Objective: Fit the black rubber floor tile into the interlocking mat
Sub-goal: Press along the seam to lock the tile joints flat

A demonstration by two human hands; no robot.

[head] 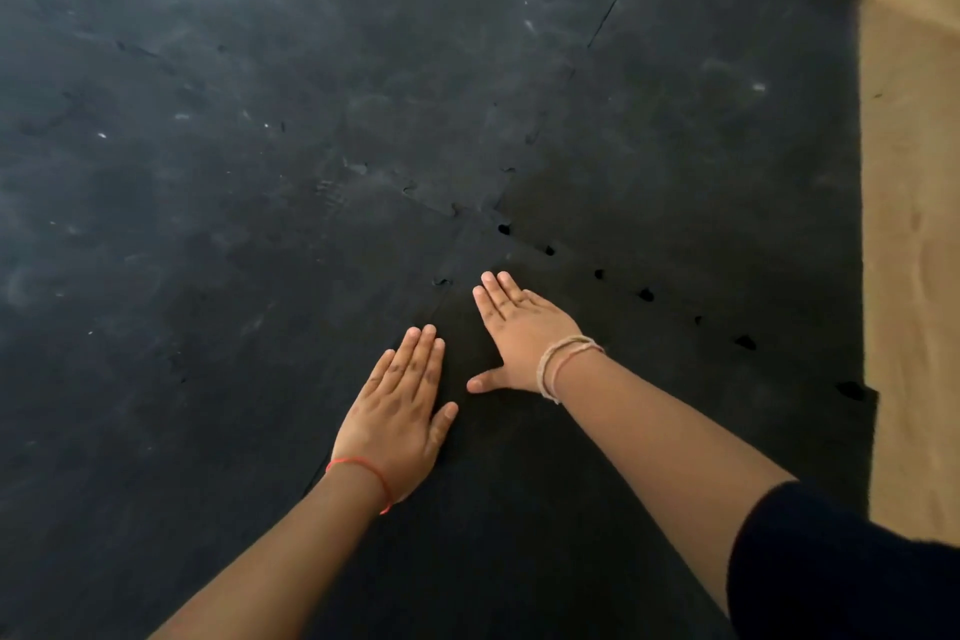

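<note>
We have both hands flat and spread, palms down, on the tile (597,431), which lies under us at the near right corner of the mat (234,172). The left hand (400,411) presses beside the seam that runs away from us; the right hand (519,333) sits further out, its fingertips just short of the far seam. That far seam (644,295) runs off to the right and shows open gaps between the teeth, so we judge it not fully seated. The right hand is nearer. To the right the tile ends at bare tan floor (909,276), with free room.
</note>
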